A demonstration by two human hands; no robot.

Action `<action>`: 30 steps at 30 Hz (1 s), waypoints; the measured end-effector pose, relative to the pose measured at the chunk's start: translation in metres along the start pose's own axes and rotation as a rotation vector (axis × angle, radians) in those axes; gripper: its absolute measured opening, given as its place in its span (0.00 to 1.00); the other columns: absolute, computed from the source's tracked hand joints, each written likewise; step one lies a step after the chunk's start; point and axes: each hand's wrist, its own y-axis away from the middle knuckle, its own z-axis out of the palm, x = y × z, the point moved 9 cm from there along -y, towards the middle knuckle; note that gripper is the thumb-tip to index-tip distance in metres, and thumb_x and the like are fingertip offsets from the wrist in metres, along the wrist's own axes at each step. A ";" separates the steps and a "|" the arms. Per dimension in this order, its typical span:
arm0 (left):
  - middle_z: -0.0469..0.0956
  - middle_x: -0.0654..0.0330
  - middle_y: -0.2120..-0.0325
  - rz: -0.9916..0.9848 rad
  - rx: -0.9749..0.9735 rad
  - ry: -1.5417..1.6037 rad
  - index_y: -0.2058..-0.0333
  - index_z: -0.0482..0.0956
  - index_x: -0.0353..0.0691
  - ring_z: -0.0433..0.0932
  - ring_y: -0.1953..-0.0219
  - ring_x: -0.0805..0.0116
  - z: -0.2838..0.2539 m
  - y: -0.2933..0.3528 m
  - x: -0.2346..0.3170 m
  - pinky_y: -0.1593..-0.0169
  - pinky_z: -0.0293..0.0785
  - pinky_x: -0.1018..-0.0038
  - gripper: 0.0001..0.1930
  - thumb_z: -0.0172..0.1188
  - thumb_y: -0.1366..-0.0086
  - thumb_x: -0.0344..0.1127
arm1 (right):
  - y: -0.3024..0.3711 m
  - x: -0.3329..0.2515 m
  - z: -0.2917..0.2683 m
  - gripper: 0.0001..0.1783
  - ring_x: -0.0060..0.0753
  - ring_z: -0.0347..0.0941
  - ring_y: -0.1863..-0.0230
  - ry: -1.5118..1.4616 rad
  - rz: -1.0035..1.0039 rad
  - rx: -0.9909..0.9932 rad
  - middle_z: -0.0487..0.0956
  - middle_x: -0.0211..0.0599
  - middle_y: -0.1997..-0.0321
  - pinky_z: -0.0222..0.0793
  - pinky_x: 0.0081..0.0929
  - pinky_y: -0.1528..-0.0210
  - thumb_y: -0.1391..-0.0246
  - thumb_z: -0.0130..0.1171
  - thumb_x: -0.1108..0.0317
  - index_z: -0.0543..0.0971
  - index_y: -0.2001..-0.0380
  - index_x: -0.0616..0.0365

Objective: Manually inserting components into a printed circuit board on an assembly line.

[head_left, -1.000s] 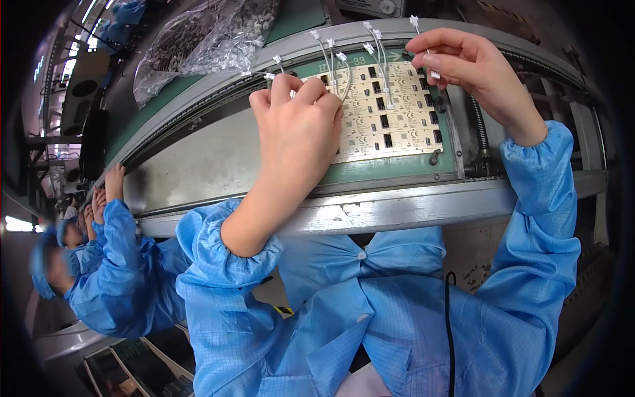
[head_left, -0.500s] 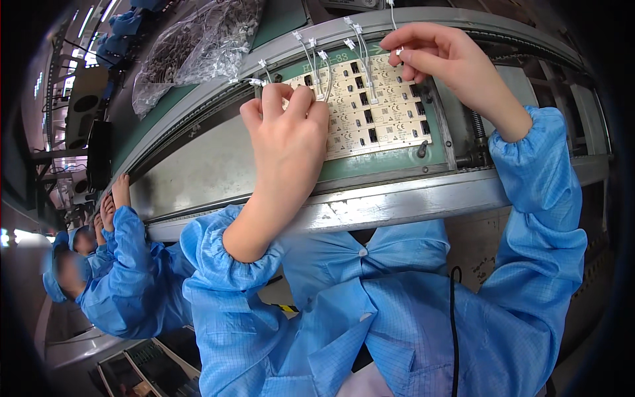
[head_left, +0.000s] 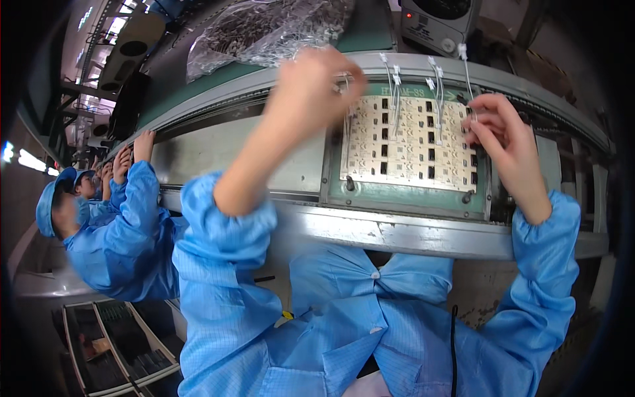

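A pale panel of circuit boards (head_left: 410, 165) with rows of black connectors lies on a green carrier plate (head_left: 423, 200). Several short white cables (head_left: 395, 99) run from it, their white plugs leaning toward the far rail. At the panel's right edge, my right hand (head_left: 508, 142) pinches the lower end of a white cable (head_left: 467, 76) whose free plug points up. The fingertips hide the end that it grips. My left hand (head_left: 314, 89) is raised over the panel's far left corner, near the plastic bag. Motion smears its fingers, so what they hold, if anything, does not show.
A clear plastic bag (head_left: 264, 30) full of white-ended cables lies beyond the far rail (head_left: 516, 83). Behind stands a grey device (head_left: 440, 23) with a red light. A metal rail (head_left: 397, 228) runs along the near side. Co-workers in blue (head_left: 122, 231) sit at the left.
My left hand has lifted off the panel's left side and moved away toward the bag. My right hand has brought its cable down to the panel's right edge. The whole view has shifted.
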 end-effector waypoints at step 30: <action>0.84 0.57 0.73 -0.181 0.307 0.120 0.65 0.84 0.37 0.81 0.71 0.69 -0.052 -0.193 -0.257 0.66 0.75 0.70 0.15 0.70 0.44 0.42 | 0.018 -0.026 0.038 0.04 0.33 0.73 0.60 0.744 -0.241 0.047 0.78 0.29 0.68 0.58 0.31 0.50 0.49 0.65 0.78 0.81 0.69 0.58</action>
